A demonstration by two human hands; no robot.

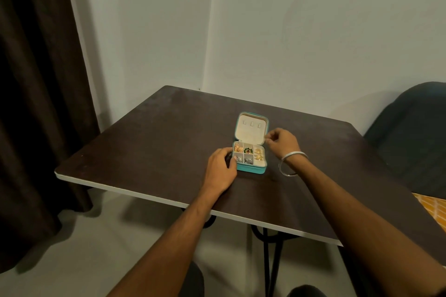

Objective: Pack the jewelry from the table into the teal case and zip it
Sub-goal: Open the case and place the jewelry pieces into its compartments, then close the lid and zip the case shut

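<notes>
The teal case (251,171) lies open in the middle of the dark table (156,142), its cream-lined lid (251,128) standing up at the back. Gold, silver and green jewelry (246,153) fills its small compartments. My left hand (220,167) holds the case's left side, thumb against the front-left corner. My right hand (281,140) is at the lid's right edge with fingertips pinched together there; what they pinch is too small to make out. A silver bangle (290,163) hangs on my right wrist.
The table stands in a room corner against pale walls. A dark curtain (36,103) hangs on the left. A dark chair (410,135) is behind the table's right side. The table's white front edge (169,201) runs close to me.
</notes>
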